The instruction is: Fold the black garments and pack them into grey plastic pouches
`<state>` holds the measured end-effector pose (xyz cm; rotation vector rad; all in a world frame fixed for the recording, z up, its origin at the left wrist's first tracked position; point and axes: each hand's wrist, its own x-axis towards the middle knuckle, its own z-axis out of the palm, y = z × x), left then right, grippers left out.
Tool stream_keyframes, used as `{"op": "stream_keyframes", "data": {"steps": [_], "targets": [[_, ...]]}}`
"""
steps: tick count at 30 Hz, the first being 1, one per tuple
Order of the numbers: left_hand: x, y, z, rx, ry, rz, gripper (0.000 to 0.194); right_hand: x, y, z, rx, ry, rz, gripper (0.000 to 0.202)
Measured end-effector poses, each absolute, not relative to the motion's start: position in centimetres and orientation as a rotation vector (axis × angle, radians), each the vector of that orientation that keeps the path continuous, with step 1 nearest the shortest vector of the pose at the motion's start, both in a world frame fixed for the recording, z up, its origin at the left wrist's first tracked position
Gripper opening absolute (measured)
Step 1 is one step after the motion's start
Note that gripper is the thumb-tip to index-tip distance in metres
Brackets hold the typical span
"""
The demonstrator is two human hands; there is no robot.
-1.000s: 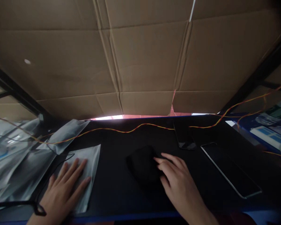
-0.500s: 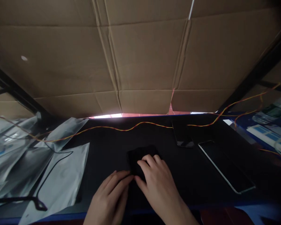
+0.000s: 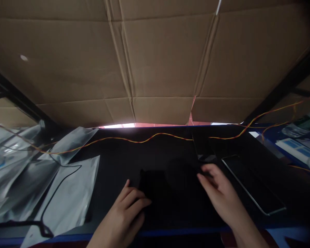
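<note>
On the black tabletop lies a soft black piece that looks like folded cloth (image 3: 155, 186); dark on dark, its outline is hard to follow. My left hand (image 3: 129, 210) rests at its left edge, fingers spread and lying on it. To the right, my right hand (image 3: 218, 193) is raised a little with thumb and fingertips pinched together. A dark flap of the cloth seems to stretch from the middle to that pinch, though its edge is faint. Just right of this hand lies a phone with a pale rim (image 3: 253, 184), and beyond the fingertips a second dark phone (image 3: 203, 148).
Clear plastic bags (image 3: 67, 189) cover the left side, with a black cord (image 3: 51, 196) across them. A twisted red-yellow wire (image 3: 142, 141) runs along the back. Cardboard (image 3: 162, 62) walls the rear. A plastic bottle (image 3: 297, 127) and a blue-white box (image 3: 297, 150) stand right.
My right hand has moved right, away from my left hand, apparently drawing part of the black cloth along. My left hand stays at the left edge, its fingers more spread.
</note>
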<state>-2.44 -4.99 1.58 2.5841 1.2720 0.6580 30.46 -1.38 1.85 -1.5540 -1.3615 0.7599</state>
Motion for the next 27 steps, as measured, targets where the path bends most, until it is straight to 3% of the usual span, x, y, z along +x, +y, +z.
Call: {"op": "stream_keyframes", "data": {"steps": [4, 7, 10, 13, 16, 24, 27], "targets": [[-3.8, -5.5, 2.9, 2.55, 1.284, 0.534, 0.04, 31.9, -2.7, 1.6, -1.6, -1.326, 0.39, 0.024], [-4.0, -5.5, 3.2, 2.492, 1.275, 0.515, 0.031, 29.5, -3.8, 1.8, -1.521, -1.686, 0.218, 0.026], [-3.6, -4.9, 2.8, 2.461, 1.348, 0.538, 0.026, 27.6, -4.2, 1.5, -1.521, -1.89, 0.24, 0.029], [-3.6, -4.5, 2.4, 2.476, 1.433, 0.557, 0.022, 28.5, -3.6, 1.3, -1.564, -1.761, 0.396, 0.019], [-4.4, -4.4, 2.6, 2.524, 1.455, 0.554, 0.016, 31.4, -2.4, 2.0, -1.615, -1.597, 0.444, 0.024], [-6.0, -3.2, 5.6, 2.678, 1.472, 0.835, 0.033, 35.2, 1.2, 3.6, -1.756, -1.608, 0.251, 0.026], [-5.3, -2.2, 5.9, 2.609, 1.488, 0.694, 0.037, 33.9, 1.2, 3.9, -1.618, -1.846, 0.22, 0.042]]}}
